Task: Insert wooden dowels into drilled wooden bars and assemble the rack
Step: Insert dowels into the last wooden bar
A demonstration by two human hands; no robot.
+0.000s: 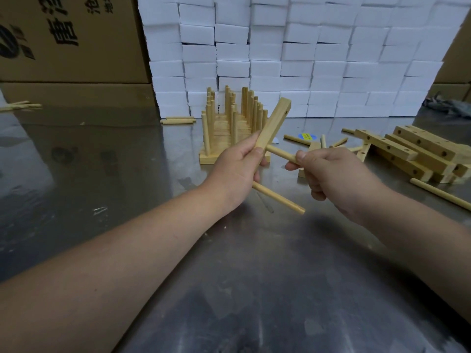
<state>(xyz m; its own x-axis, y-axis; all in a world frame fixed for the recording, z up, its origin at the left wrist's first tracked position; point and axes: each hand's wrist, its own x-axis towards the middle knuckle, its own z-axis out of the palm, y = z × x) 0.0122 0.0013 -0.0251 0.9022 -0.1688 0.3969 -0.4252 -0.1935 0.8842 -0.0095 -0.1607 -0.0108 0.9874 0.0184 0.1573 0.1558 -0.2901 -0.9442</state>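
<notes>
Tabletop [254,276] of bare reflective metal fills the near field, with both forearms reaching over it. Left hand [237,171] grips the lower half of a drilled bar [274,126], fingers wrapped round it. It holds the bar clear of the table and tilted up toward the far right, which presents the drilled face to the right hand. One seated dowel [279,197] projects from the bar's lower end toward the near right. Right hand [334,177] pinches a second dowel [281,153] between thumb and curled fingers. The tip is at or just inside a hole beside the left thumb; depth of entry cannot be judged. A free hole [286,113] near the bar's top end is unfilled. Working in the air probably keeps the projecting dowel from fouling the table. Just beyond the hands stands the partly built rack [229,123], its dowels upright, directly behind the bar. To the right lies a stack of drilled bars [418,151] with loose dowels [442,194] around it, near the right hand. White foam blocks [318,59] and a cardboard box [71,42] close off the far side.
</notes>
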